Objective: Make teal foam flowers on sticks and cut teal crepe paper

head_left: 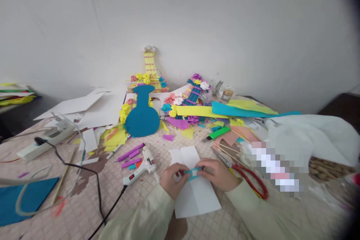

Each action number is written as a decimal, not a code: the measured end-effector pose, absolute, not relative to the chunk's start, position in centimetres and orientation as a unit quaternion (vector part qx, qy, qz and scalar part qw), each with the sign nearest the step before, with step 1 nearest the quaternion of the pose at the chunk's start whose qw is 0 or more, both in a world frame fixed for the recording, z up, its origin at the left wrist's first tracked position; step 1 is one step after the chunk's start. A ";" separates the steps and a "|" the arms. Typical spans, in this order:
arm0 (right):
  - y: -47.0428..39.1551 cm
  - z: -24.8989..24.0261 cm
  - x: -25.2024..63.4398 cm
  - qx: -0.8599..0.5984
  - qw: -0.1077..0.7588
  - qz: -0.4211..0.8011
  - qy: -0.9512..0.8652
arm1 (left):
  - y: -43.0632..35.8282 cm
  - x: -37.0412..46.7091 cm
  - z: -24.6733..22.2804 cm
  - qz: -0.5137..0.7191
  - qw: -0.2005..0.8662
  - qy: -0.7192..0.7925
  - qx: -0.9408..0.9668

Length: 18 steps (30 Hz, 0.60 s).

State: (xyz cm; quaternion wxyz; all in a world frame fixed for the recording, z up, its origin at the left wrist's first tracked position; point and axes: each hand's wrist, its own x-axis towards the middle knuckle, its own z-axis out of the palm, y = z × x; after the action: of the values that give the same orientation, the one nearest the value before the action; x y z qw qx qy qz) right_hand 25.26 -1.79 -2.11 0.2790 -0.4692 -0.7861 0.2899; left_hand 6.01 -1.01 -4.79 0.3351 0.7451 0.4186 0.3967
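Between my two hands is a small piece of teal paper point(193, 173), pinched at both ends. My left hand point(174, 180) grips its left end with thumb and fingers, and my right hand point(218, 174) pinches the right end. Below them lies a creased sheet of white paper point(198, 198) on the table. Just left of my left hand rests a white glue gun point(143, 167), its small red light showing. Red-handled scissors point(250, 180) lie to the right of my right hand.
A blue vase-shaped cutout point(142, 116) leans at the back among paper flowers point(171, 99). A power strip point(47, 142) and black cord point(97, 180) occupy the left. A green cutter point(219, 132), yellow paper strip point(197, 111) and white bag point(309, 131) lie on the right.
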 end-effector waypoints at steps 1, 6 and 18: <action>-1.8 -2.2 25.3 -0.475 0.286 0.288 -0.781 | -1.0 6.0 -4.8 0.401 0.336 0.420 0.742; -2.1 -2.7 25.4 -0.498 0.305 0.281 -0.762 | -0.8 5.9 -5.2 0.419 0.335 0.435 0.723; 7.4 1.9 31.2 -0.634 0.274 0.187 -0.698 | -1.7 6.3 -4.9 0.386 0.316 0.424 0.756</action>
State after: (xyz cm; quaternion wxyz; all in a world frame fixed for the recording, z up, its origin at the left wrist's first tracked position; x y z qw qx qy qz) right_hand 31.15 7.37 1.88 0.2743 -0.6341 -0.6982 0.1875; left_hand 6.28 -1.66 -4.85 0.3163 0.7560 0.4237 0.3860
